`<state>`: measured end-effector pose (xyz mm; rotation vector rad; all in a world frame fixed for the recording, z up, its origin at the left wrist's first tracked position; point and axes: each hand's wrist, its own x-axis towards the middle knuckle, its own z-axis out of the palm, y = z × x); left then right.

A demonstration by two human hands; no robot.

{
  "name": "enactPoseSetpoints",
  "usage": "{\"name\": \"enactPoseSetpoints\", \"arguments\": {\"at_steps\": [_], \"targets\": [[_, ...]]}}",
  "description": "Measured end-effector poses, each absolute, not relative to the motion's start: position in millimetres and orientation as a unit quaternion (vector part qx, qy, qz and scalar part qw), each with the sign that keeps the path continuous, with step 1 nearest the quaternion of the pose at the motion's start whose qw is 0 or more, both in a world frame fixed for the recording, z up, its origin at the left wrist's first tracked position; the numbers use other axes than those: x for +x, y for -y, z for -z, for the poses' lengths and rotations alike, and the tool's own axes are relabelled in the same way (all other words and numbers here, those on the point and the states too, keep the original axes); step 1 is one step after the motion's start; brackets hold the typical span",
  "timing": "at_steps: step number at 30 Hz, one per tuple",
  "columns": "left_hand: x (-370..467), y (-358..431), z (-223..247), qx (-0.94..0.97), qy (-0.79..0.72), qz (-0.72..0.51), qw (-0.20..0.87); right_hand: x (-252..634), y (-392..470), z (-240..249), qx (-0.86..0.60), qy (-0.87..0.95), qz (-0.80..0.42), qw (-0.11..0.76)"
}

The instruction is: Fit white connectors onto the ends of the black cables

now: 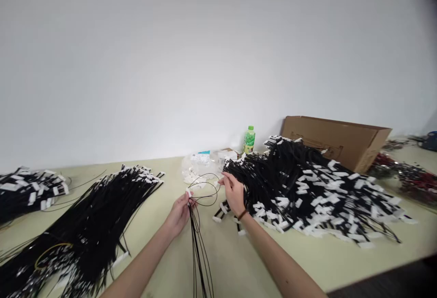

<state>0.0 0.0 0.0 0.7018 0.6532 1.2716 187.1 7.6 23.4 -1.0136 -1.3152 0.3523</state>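
Two bare forearms reach over a pale yellow-green counter [164, 261] towards a white wall. At the centre, the left hand [180, 216] has its grip closed on a small white connector [189, 192], from which black wires [196, 243] hang towards the near edge. Thin strands [219, 191] arc from it towards the right hand [235, 194], whose fingertips are drawn together; whether that grip pinches a strand is too small to tell. The wires look light, bendy and springy, likely to tangle; the connector seems stiff and slight, best held by its sides, each strand near its tip. Large black wire bundles lie on the left [99, 216] and right [317, 188], and a clear plastic bag [200, 166] sits beyond the hands.
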Motion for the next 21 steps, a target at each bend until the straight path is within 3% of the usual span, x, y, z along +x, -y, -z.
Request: {"name": "enactPoseSetpoints", "arguments": {"at_steps": [11,21], "targets": [[-1,-1,-3,0.291,-0.280,-0.594,0.696,179,10,-14,-0.417,0.748,-0.001,0.516],[-2,-2,-9,0.248,-0.285,-0.628,0.680,175,21,-19,-0.373,0.786,0.064,0.489]]}}
